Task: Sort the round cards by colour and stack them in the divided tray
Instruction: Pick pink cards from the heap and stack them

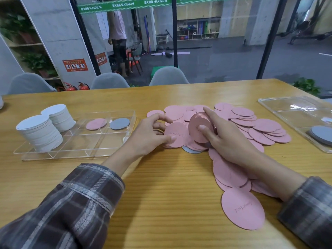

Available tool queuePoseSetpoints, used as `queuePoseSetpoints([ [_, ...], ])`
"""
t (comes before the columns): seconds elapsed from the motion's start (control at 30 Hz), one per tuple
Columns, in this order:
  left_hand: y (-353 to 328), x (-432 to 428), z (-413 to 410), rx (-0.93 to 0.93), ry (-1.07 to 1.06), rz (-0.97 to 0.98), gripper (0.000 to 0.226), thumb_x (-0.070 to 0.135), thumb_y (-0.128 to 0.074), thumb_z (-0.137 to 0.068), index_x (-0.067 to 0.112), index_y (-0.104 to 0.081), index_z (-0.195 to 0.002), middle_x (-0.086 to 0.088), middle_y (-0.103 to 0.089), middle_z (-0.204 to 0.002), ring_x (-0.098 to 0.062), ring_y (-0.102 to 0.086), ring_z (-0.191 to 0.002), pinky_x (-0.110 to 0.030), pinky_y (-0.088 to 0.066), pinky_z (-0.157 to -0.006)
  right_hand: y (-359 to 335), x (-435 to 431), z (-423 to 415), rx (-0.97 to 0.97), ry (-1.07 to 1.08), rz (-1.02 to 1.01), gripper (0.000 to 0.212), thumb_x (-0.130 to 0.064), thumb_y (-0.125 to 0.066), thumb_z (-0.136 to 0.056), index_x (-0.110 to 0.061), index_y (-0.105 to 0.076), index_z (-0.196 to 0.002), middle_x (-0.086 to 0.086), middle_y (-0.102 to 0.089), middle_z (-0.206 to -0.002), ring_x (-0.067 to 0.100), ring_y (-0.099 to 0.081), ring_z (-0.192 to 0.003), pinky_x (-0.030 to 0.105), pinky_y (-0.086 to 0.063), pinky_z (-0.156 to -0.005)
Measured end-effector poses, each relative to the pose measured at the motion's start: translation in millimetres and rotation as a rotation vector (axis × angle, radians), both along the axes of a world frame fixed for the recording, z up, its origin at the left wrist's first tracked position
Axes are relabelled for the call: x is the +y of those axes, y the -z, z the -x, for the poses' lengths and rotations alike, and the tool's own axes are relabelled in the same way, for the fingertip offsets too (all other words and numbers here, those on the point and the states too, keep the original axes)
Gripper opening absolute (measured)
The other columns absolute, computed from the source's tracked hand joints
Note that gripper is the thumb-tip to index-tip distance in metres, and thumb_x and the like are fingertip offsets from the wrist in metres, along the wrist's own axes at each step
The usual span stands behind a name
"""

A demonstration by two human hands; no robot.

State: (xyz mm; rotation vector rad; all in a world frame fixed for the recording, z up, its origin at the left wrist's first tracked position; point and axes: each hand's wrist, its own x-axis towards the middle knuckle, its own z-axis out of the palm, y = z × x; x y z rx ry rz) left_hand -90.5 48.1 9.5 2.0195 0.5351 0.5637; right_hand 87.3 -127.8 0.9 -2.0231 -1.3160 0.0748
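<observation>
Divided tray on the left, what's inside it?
Two tall white stacks, plus one pink card and one grey card in neighbouring compartments. Whatever lies beneath the stacks is hidden.

I see a wooden worktop (161, 177) with a light grain finish. Three grey shell chairs (168, 76) stand along its far edge. Behind them, a glass wall (233, 18) in black frames carries a green band (124, 5) at the top. Left: a concrete pillar (59, 33) with an orange notice (75, 65), two red fire extinguishers (83, 86) at its base, potted plants (34, 60) on a shelf. Beyond the glass: grey floor (206, 58), a cubby shelf (197, 29), a person standing (117, 33)
</observation>
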Motion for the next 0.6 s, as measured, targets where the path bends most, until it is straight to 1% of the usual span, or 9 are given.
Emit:
queuePoseSetpoints([
  [0.07,0.7,3.5,0.2,-0.015,0.011,0.034,0.035,0.007,-0.089,-0.08,0.009,-0.07,-0.109,-0.012,-0.079,-0.094,-0.018,-0.072,-0.08,-0.035,-0.06,-0.078,0.0,-0.5,-0.8,-0.024,-0.019,0.026,0.063,-0.038,-0.049,-0.105,-0.022,-0.024,-0.161,0.004,-0.055,-0.146,0.022,-0.05,-0.132,0.026,-0.034,-0.097],
  [0.13,0.0,3.3,0.1,-0.04,0.053,0.062,0.026,0.01,-0.087,-0.082,0.005,-0.074,-0.104,-0.013,-0.079,-0.093,-0.016,-0.072,-0.08,-0.029,-0.06,-0.072,-0.1,-0.4,-0.8,-0.045,-0.037,0.057,0.063,-0.037,-0.05,-0.105,-0.022,-0.024,-0.161,0.005,-0.057,-0.143,0.022,-0.049,-0.132,0.025,-0.032,-0.094],
  [0.2,-0.6,0.4,-1.3,-0.044,0.075,0.057,0.019,0.011,-0.084,-0.086,0.005,-0.076,-0.103,-0.018,-0.077,-0.092,-0.016,-0.068,-0.071,-0.027,-0.057,-0.063,0.3,-0.1,-1.2,-0.048,-0.047,0.066,0.063,-0.036,-0.05,-0.105,-0.021,-0.024,-0.16,0.003,-0.054,-0.147,0.021,-0.046,-0.136,0.023,-0.031,-0.096],
  [0.27,1.9,-4.6,-4.2,-0.041,0.057,0.043,0.017,0.012,-0.083,-0.088,0.009,-0.075,-0.103,-0.016,-0.074,-0.087,-0.019,-0.066,-0.06,-0.028,-0.057,-0.057,0.5,0.2,-1.7,-0.05,-0.054,0.056,0.063,-0.036,-0.049,-0.105,-0.022,-0.023,-0.161,0.001,-0.049,-0.152,0.02,-0.043,-0.14,0.026,-0.033,-0.105],
  [0.33,6.4,-9.6,-8.3,-0.05,0.027,0.018,0.018,0.014,-0.084,-0.087,0.014,-0.077,-0.104,-0.007,-0.07,-0.082,-0.02,-0.069,-0.059,-0.029,-0.059,-0.062,1.4,0.1,-1.8,-0.055,-0.068,0.041,0.062,-0.037,-0.048,-0.105,-0.026,-0.022,-0.161,0.002,-0.051,-0.149,0.021,-0.045,-0.138,0.034,-0.036,-0.11],
  [0.4,11.7,-13.7,-13.8,-0.067,0.018,-0.002,0.021,0.015,-0.086,-0.085,0.019,-0.079,-0.104,-0.002,-0.067,-0.081,-0.021,-0.071,-0.062,-0.035,-0.063,-0.069,2.2,0.2,-1.9,-0.05,-0.08,0.034,0.06,-0.038,-0.046,-0.106,-0.03,-0.022,-0.161,0.001,-0.056,-0.142,0.02,-0.048,-0.133,0.037,-0.038,-0.109],
  [0.5,16.4,-20.7,-19.5,-0.103,-0.013,0.011,0.024,0.014,-0.086,-0.085,0.021,-0.08,-0.106,0.003,-0.063,-0.079,-0.018,-0.069,-0.063,-0.046,-0.065,-0.079,2.8,1.1,-1.5,-0.031,-0.088,0.03,0.057,-0.038,-0.043,-0.107,-0.03,-0.024,-0.161,-0.001,-0.056,-0.14,0.016,-0.047,-0.132,0.03,-0.036,-0.106],
  [0.53,17.6,-21.7,-20.7,-0.104,-0.024,-0.005,0.025,0.015,-0.086,-0.085,0.024,-0.079,-0.107,0.004,-0.064,-0.08,-0.019,-0.069,-0.063,-0.047,-0.065,-0.08,2.8,1.1,-1.1,-0.022,-0.094,0.031,0.057,-0.038,-0.041,-0.108,-0.029,-0.023,-0.161,-0.002,-0.053,-0.144,0.014,-0.044,-0.135,0.027,-0.033,-0.106],
  [0.6,19.2,-23.8,-22.1,-0.099,-0.048,-0.021,0.026,0.019,-0.088,-0.083,0.028,-0.077,-0.105,0.001,-0.066,-0.084,-0.03,-0.072,-0.069,-0.05,-0.064,-0.082,3.0,1.0,0.9,-0.006,-0.117,0.032,0.057,-0.039,-0.038,-0.108,-0.028,-0.021,-0.162,-0.003,-0.046,-0.152,0.01,-0.036,-0.142,0.021,-0.027,-0.107],
])
